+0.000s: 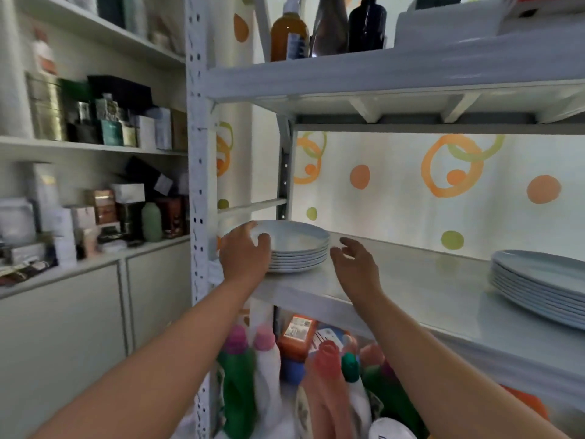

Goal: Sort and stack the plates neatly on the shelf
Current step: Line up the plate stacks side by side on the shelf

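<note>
Gripping the left rim of a stack of round, glossy white plates [300, 248], the left hand [245, 251] curls its thumb over the top plate. The right hand [354, 264] hovers just right of it, fingers loosely spread, holding nothing. This stack sits at the left end of the smooth white shelf [411, 280]; a stack of wider, shallow plates [544, 286] lies at the right end.

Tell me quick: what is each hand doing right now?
Left hand: grips the left rim of the small plate stack.
Right hand: open, beside that stack, holding nothing.
</note>
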A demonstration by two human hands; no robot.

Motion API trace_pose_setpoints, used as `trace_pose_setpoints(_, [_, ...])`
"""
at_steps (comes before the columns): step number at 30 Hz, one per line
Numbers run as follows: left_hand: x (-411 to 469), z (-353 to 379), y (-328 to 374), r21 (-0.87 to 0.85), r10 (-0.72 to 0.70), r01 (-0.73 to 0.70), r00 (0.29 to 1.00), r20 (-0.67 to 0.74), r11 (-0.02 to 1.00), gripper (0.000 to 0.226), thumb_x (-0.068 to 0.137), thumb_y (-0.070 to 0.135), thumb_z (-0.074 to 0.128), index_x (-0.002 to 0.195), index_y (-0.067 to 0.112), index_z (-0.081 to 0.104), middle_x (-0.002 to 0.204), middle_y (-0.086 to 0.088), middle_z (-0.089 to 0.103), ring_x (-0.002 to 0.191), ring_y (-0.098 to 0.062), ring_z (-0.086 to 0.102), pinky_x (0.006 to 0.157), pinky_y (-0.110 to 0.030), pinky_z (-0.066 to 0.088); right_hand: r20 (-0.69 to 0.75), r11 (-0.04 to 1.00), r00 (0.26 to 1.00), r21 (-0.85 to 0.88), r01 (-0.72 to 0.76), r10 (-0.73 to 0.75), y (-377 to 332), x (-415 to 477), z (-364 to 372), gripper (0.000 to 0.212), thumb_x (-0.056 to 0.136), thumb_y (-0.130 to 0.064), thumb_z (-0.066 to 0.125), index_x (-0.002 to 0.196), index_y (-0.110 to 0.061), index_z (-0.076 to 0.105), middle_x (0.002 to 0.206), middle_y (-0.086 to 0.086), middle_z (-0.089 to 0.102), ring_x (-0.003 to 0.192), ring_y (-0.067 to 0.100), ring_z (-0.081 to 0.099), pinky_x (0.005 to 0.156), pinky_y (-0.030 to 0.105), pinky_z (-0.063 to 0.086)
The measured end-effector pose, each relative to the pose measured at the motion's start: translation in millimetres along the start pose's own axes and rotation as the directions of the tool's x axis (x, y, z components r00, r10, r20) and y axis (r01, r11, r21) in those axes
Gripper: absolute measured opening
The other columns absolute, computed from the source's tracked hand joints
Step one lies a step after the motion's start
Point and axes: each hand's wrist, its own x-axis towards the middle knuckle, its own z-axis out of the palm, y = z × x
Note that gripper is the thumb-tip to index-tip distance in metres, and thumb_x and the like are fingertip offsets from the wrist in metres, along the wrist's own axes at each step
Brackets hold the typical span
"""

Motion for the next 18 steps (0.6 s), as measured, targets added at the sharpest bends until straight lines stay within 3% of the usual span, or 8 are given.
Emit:
trace_pose_setpoints(2, [5.9, -8.6, -11.0, -0.046, -0.107, 0.110, 0.993, 0.057, 0.993, 0.047, 0.092, 0.025, 0.044, 0.137, 0.013, 0.045, 0.140, -0.013, 0.048, 0.129, -0.030, 0.043, 0.110, -0.043, 0.034, 0.045, 0.997, 0.998, 0.068, -0.044, 0.041, -1.1, 2.9, 21.5, 0.049, 0.093, -0.032, 0.052, 0.138, -0.017, 0.044, 0.141, 0.007, 0.050, 0.122, 0.023, 0.050, 0.096, 0.026, 0.036])
trace_pose_setpoints(5, [10.3, -15.7, -21.9, -0.093, -0.174, 0.182, 0.981, 0.089, 0.979, 0.047, 0.092, 0.022, 0.042, 0.136, 0.006, 0.042, 0.136, -0.015, 0.048, 0.120, -0.030, 0.048, 0.101, -0.040, 0.038, 0.050, 0.990, 0.994, 0.099, -0.098, 0.093, -1.6, 8.4, 41.4, 0.050, 0.094, -0.033, 0.049, 0.140, -0.011, 0.042, 0.140, 0.010, 0.050, 0.127, 0.027, 0.046, 0.095, 0.027, 0.034])
trace_pose_setpoints(7, [13.4, -18.4, -28.7, -0.117, -0.173, 0.180, 0.983, 0.067, 0.977, 0.042, 0.092, 0.021, 0.042, 0.129, 0.001, 0.046, 0.132, -0.017, 0.052, 0.110, -0.030, 0.052, 0.092, -0.038, 0.041, 0.026, 0.989, 0.994, 0.100, -0.105, 0.103, 0.5, 13.1, 49.1, 0.045, 0.094, -0.032, 0.048, 0.135, -0.013, 0.047, 0.132, 0.009, 0.056, 0.120, 0.028, 0.051, 0.093, 0.029, 0.037])
trace_pose_setpoints(10, [18.5, -18.0, -36.3, -0.179, -0.215, 0.236, 0.968, 0.128, 0.955, 0.043, 0.097, 0.031, 0.039, 0.134, 0.010, 0.046, 0.135, -0.009, 0.051, 0.120, -0.026, 0.049, 0.096, -0.033, 0.038, 0.006, 0.981, 0.990, 0.135, -0.141, 0.142, 5.9, 22.0, 55.2, 0.039, 0.091, -0.034, 0.048, 0.124, -0.013, 0.056, 0.117, 0.010, 0.064, 0.106, 0.028, 0.057, 0.087, 0.033, 0.043])
trace_pose_setpoints(14, [20.4, -12.3, -35.6, -0.269, -0.220, 0.249, 0.966, 0.134, 0.930, 0.030, 0.097, 0.025, 0.039, 0.120, 0.015, 0.055, 0.117, -0.005, 0.059, 0.114, -0.025, 0.053, 0.086, -0.030, 0.040, 0.058, 0.956, 0.981, 0.219, -0.196, 0.188, 9.4, 30.6, 56.9, 0.034, 0.088, -0.028, 0.049, 0.116, -0.010, 0.059, 0.101, 0.009, 0.062, 0.090, 0.023, 0.056, 0.075, 0.030, 0.041])
trace_pose_setpoints(16, [20.0, -10.7, -33.7, -0.264, -0.240, 0.269, 0.961, 0.136, 0.926, 0.044, 0.095, 0.025, 0.037, 0.137, 0.013, 0.045, 0.137, -0.006, 0.052, 0.123, -0.024, 0.048, 0.100, -0.037, 0.041, 0.072, 0.944, 0.978, 0.258, -0.206, 0.194, 9.8, 32.8, 57.2, 0.030, 0.086, -0.025, 0.051, 0.111, -0.011, 0.060, 0.092, 0.005, 0.062, 0.085, 0.021, 0.056, 0.072, 0.032, 0.043])
trace_pose_setpoints(18, [21.4, -8.4, -34.1, -0.246, -0.246, 0.276, 0.958, 0.147, 0.929, 0.050, 0.094, 0.027, 0.036, 0.142, 0.015, 0.039, 0.144, -0.006, 0.045, 0.129, -0.026, 0.044, 0.108, -0.044, 0.037, 0.070, 0.939, 0.978, 0.273, -0.210, 0.199, 9.9, 34.5, 55.8, 0.028, 0.085, -0.024, 0.053, 0.109, -0.011, 0.061, 0.087, 0.002, 0.060, 0.082, 0.019, 0.055, 0.071, 0.032, 0.044])
